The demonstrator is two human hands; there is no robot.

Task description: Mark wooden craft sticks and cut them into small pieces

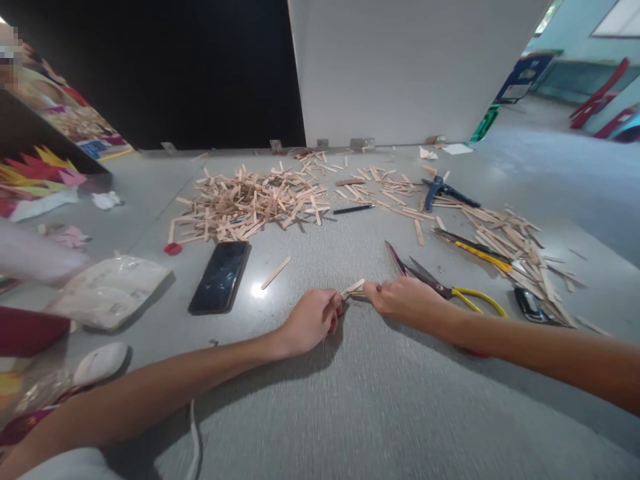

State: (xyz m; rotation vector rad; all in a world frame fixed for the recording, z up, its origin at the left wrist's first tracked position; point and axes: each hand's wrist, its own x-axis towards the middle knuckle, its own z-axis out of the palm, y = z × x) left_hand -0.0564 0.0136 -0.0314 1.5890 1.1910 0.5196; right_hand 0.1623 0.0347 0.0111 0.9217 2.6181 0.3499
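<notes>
Both hands rest on the grey table [380, 400], meeting just in front of the black phone [220, 276], slightly to its right. The left hand [313, 321] is curled tight, its fingertips pinched on one end of a short wooden stick [353, 288]; the right hand [400, 300] pinches the other end, so the stick is held between the 2 hands just above the tabletop. Behind the right hand, touching or nearly touching it, lie yellow-handled scissors [450, 291]. A single loose stick [276, 272] lies just right of the phone. Beyond the phone sits a large heap of sticks [245, 200], with a black pen [353, 209] at its right edge. Far right of the phone, a second scatter of sticks [515, 247] surrounds a yellow-handled tool [480, 252], and blue pliers [443, 190] lie further back. Left of the phone lies a clear plastic bag [107, 290].
</notes>
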